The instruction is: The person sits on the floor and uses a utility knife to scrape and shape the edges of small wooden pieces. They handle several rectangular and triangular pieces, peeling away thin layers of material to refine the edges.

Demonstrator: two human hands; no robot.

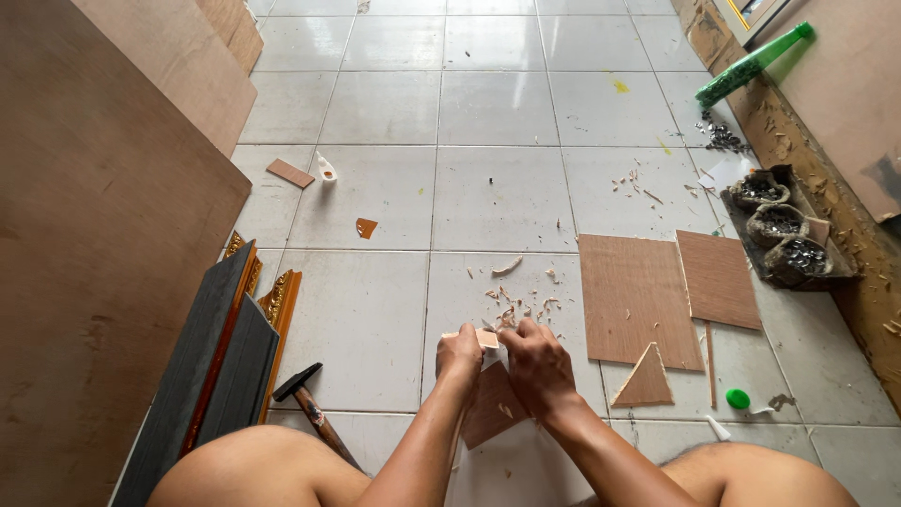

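On the floor (394, 310) lie two flat boards (638, 299), one wood triangle (646, 380), one hammer (310, 406) and three bags (777, 225) of small metal bits. Both hands, left (459, 357) and right (537, 364), have their fingers shut on one small wood piece (486, 394). Any tool there is hidden.

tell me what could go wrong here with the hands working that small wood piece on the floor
1. Both the left hand and right hand pinch the small wood piece close together, so a slip could nick a finger.
2. Wood shavings lie scattered on the glossy tile floor; they could be slippery or splinter bare skin.
3. The hammer lies right by the bare knee and could be knocked.
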